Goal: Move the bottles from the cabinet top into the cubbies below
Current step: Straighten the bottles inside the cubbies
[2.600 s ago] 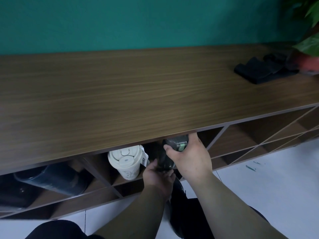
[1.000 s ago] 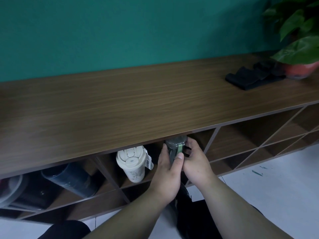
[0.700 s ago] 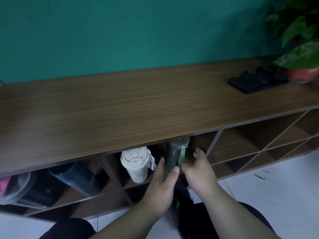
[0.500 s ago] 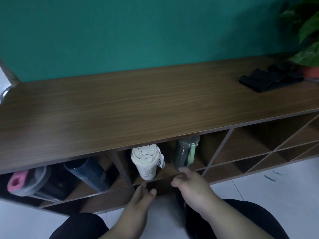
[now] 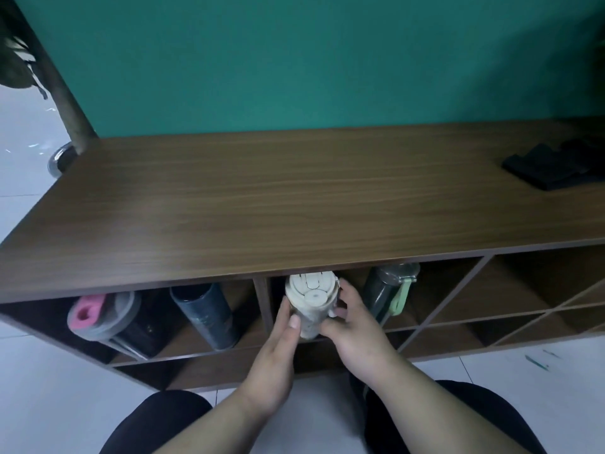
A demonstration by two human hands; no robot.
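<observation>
A cream bottle (image 5: 311, 298) with a flip lid stands in the middle cubby under the wooden cabinet top (image 5: 294, 204). My left hand (image 5: 278, 345) grips its left side and my right hand (image 5: 352, 329) wraps its right side. To its right in the same cubby leans a dark bottle with a green strap (image 5: 389, 291). The left cubby holds a dark blue bottle (image 5: 206, 314) and a clear bottle with a pink lid (image 5: 98, 314).
A black folded cloth (image 5: 553, 165) lies on the cabinet top at the right. Diagonal-walled cubbies (image 5: 510, 299) stretch to the right. White tiled floor (image 5: 49, 404) lies below, with my dark-trousered knees at the bottom edge. A teal wall stands behind.
Both hands let go of the dark green-strapped bottle, dropped away, then moved left and closed around the cream bottle. The view has shifted left.
</observation>
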